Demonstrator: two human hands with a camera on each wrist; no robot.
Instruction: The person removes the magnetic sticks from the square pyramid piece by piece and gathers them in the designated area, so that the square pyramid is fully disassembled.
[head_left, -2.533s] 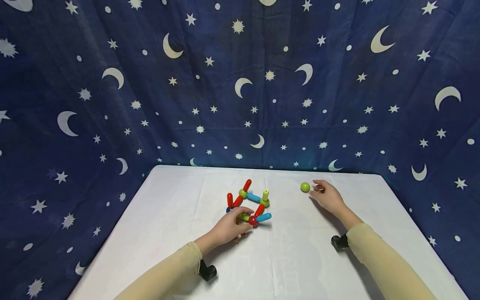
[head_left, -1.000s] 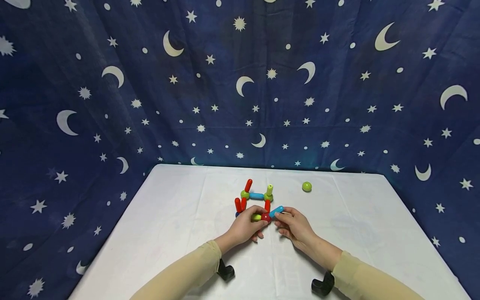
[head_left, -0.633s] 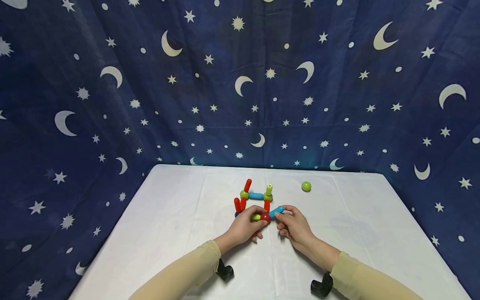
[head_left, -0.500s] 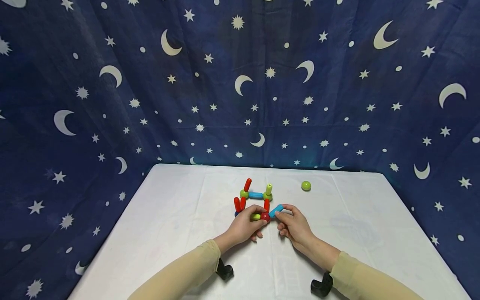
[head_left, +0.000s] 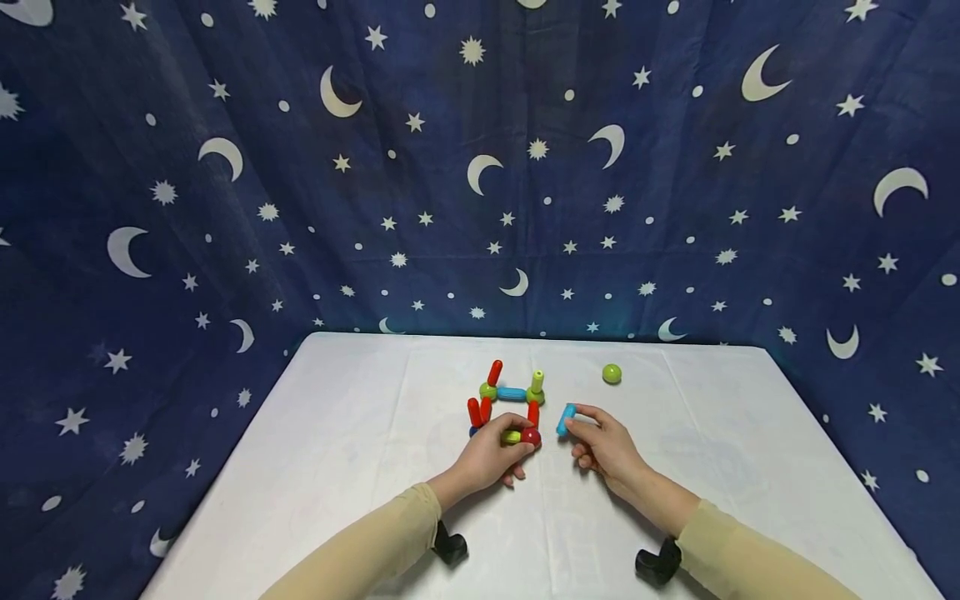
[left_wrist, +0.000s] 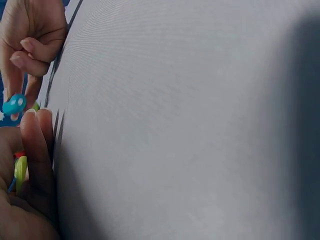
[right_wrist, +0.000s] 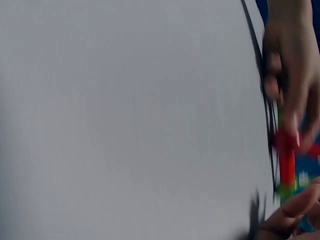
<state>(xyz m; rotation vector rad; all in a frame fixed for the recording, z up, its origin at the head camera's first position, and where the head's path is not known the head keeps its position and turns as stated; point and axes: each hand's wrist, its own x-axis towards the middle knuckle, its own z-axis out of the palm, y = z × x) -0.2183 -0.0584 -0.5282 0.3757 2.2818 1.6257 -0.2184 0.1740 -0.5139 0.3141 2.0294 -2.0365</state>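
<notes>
A toy frame of balls and rods (head_left: 512,393) lies on the white table, with several rods sticking up from its corners. My left hand (head_left: 483,454) holds its near side, the fingers at the yellow-green rod (head_left: 512,436) and the red ball (head_left: 532,438). To the right of that ball, my right hand (head_left: 609,452) pinches a blue rod (head_left: 566,420) between thumb and fingertips, apart from the frame. The left wrist view shows the end of this blue rod (left_wrist: 15,103). In the right wrist view the red ball (right_wrist: 286,142) is blurred. My left hand partly hides the blue ball (head_left: 474,431).
A loose green ball (head_left: 612,374) sits on the table (head_left: 345,400) behind my right hand. A dark blue cloth (head_left: 420,183) with moons and stars hangs behind the table and at its sides. Black wrist devices (head_left: 657,563) sit under both forearms.
My right hand came from beside the green ball and took hold of the blue rod at the red ball. Now the rod is off the ball, moved right and turned steeper.
</notes>
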